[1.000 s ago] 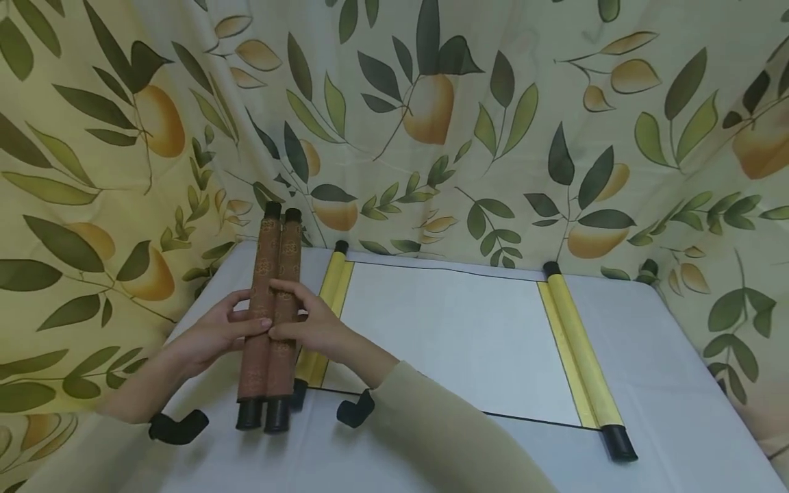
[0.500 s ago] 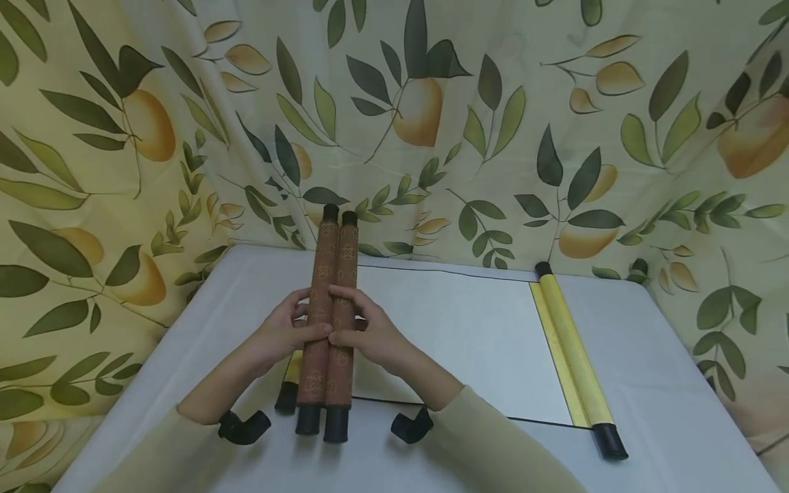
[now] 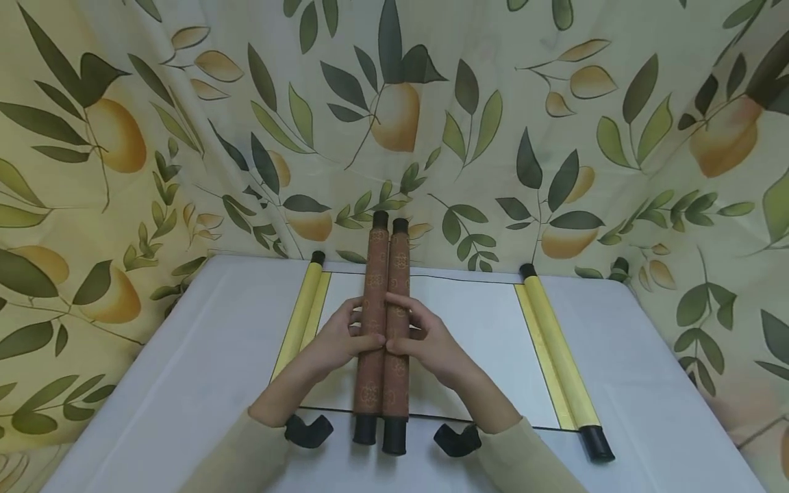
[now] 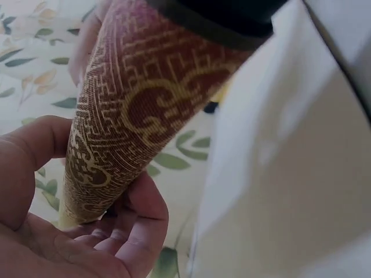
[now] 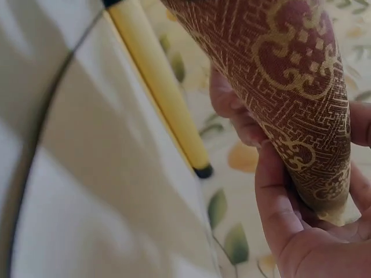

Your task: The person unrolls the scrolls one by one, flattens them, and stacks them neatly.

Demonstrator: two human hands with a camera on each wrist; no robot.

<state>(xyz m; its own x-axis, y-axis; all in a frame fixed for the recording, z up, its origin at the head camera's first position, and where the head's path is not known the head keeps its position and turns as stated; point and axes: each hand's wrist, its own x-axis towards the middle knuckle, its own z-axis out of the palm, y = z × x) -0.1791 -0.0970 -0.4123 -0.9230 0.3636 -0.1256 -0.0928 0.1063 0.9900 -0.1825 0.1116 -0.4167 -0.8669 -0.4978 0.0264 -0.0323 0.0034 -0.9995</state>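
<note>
My left hand (image 3: pixel 337 341) and right hand (image 3: pixel 436 346) hold a brown scroll with black end caps, its left roller (image 3: pixel 372 294) and right roller (image 3: pixel 399 383) side by side. Each hand grips one roller near the middle, thumb on the near face. Close up in the left wrist view, gold patterning covers the reddish-brown brocade (image 4: pixel 145 98), with fingers (image 4: pixel 148 231) curled round behind it. The right wrist view has the same brocade (image 5: pixel 290 87) in the right hand (image 5: pixel 313 243). Beneath lies an opened scroll with a blank white sheet (image 3: pixel 474 335).
Yellow rollers with black caps edge the white sheet, one at left (image 3: pixel 300 311) and one at right (image 3: pixel 567 356). A white-covered table (image 3: pixel 203 370) supports it. Behind hangs a curtain (image 3: pixel 468 171) printed with fruit and leaves. Black straps (image 3: pixel 457 438) sit at both wrists.
Both hands have carried the brown scroll to the right, from over the left yellow roller to over the white sheet. The left yellow roller now shows again. The grip looks the same.
</note>
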